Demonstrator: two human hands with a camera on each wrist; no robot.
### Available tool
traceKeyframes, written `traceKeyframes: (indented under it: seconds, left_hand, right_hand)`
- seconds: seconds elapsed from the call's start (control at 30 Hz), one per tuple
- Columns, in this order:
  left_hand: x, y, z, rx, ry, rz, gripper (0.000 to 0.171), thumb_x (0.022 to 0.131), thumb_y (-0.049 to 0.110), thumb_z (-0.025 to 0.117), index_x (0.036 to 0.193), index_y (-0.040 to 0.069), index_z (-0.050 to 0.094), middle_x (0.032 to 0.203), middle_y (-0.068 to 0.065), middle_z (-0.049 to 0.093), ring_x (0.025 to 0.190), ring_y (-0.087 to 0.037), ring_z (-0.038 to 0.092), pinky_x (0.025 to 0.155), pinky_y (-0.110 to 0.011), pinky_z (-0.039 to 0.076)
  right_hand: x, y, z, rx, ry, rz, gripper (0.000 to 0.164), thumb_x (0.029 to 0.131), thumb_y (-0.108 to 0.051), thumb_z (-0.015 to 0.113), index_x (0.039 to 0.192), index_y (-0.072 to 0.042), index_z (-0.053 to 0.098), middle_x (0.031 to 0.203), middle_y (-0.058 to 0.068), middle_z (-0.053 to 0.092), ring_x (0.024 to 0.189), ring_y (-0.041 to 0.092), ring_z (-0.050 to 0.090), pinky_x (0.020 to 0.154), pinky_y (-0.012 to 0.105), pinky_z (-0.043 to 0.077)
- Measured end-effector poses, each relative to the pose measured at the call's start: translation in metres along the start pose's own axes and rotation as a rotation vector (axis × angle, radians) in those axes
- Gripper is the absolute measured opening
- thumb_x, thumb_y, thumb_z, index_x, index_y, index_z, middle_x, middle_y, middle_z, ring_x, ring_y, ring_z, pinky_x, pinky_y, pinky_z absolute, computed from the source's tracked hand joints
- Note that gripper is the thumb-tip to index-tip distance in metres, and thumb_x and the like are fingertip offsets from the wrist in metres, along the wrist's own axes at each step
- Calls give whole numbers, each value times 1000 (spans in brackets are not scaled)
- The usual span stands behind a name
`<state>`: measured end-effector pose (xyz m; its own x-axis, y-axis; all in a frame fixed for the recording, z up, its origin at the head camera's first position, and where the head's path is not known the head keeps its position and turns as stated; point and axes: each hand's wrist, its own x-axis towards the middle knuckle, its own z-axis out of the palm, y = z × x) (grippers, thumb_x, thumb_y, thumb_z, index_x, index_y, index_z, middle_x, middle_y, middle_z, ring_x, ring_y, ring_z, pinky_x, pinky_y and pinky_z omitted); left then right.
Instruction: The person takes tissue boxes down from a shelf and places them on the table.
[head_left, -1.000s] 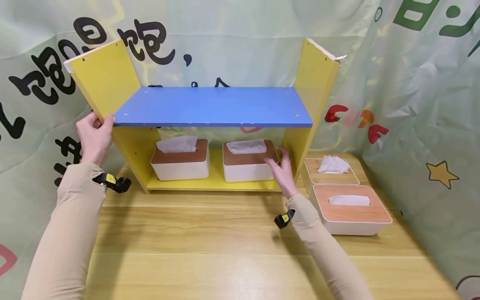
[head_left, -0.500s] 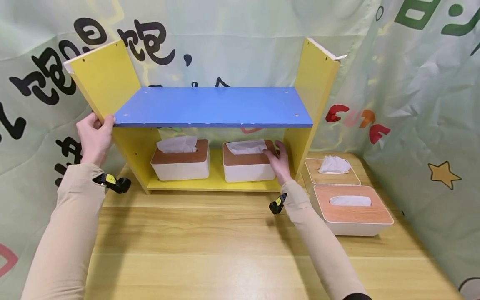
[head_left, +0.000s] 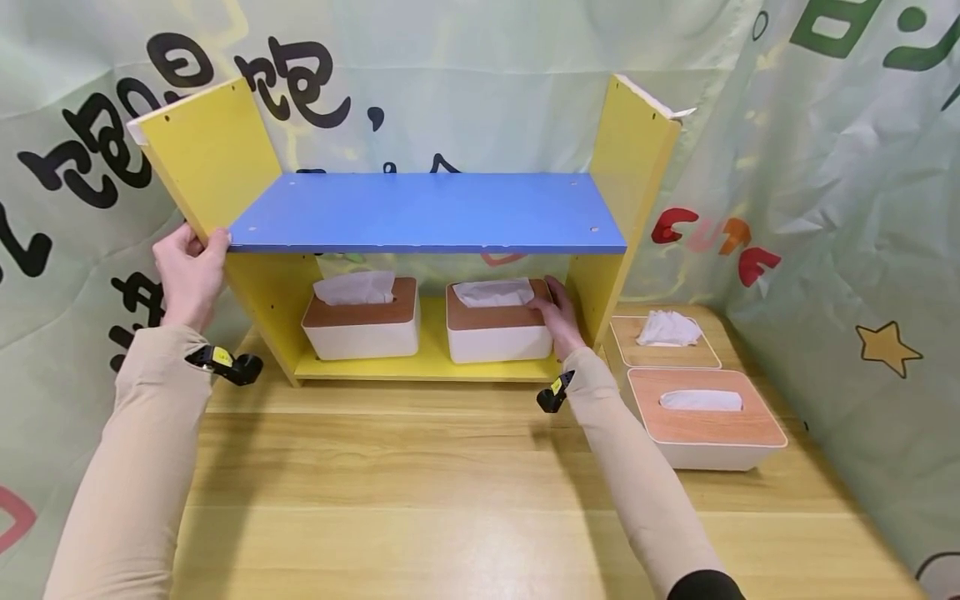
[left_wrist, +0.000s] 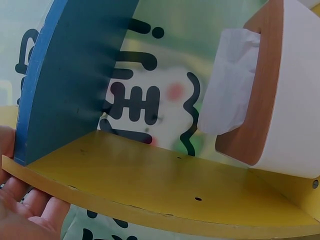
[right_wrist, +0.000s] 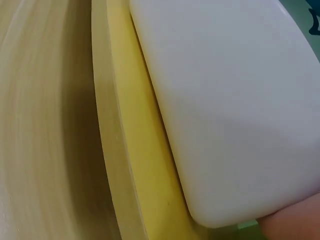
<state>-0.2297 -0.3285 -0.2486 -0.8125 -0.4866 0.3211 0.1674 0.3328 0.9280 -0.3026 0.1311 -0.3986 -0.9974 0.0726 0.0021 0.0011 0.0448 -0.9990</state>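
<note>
A yellow shelf unit (head_left: 442,373) with a blue middle board (head_left: 427,212) stands upright on the table. My left hand (head_left: 191,279) grips its left side panel (head_left: 217,133) at the height of the blue board; in the left wrist view the fingers (left_wrist: 37,202) lie around the yellow panel's edge. On the lower level sit two white tissue boxes with brown lids. My right hand (head_left: 564,323) holds the right tissue box (head_left: 498,345) at its right end, thumb at the lid's edge, the other fingers partly hidden behind. The left tissue box (head_left: 363,340) is apart from both hands.
Right of the shelf, two more tissue boxes stand on the table (head_left: 390,492), a front one (head_left: 708,425) with a pinkish lid and a rear one (head_left: 630,340) with a paler lid. A printed cloth (head_left: 480,83) hangs behind and at both sides.
My right hand has moved in from beside the right tissue box and closed on its right end. The left hand and the shelf stay as they were.
</note>
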Motion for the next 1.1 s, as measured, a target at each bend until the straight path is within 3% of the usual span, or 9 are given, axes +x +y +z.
traceKeyframes:
  seconds: [0.27, 0.5, 0.8, 1.1]
  left_hand:
    - [-1, 1, 0, 14, 4, -1, 20, 98, 22, 58, 113, 10, 65, 71, 30, 61, 76, 3, 58, 62, -10, 43]
    - [1, 1, 0, -29, 7, -2, 20, 97, 19, 59, 113, 9, 66, 72, 28, 63, 75, 4, 58, 64, -9, 45]
    - [1, 0, 0, -19, 10, 3, 15, 97, 20, 60, 108, 13, 66, 72, 28, 62, 76, 4, 59, 66, -9, 46]
    - [0, 0, -1, 25, 2, 9, 17, 98, 22, 58, 110, 13, 65, 71, 31, 61, 77, 4, 58, 64, -9, 44]
  right_hand:
    - [3, 1, -3, 109, -56, 17, 73, 95, -7, 55, 160, -18, 25, 170, -1, 16, 155, 23, 17, 126, 41, 18]
    - [2, -2, -5, 98, -109, 20, 73, 97, -8, 54, 161, -23, 23, 171, -2, 8, 155, 23, 14, 125, 43, 18]
    - [2, 0, -4, 101, -98, 34, 74, 96, -7, 53, 161, -22, 21, 172, 1, 5, 157, 23, 9, 128, 43, 12]
    - [-8, 11, -16, 74, -302, -10, 101, 93, -11, 68, 162, -29, -2, 171, -7, -10, 158, 17, -12, 128, 49, 2]
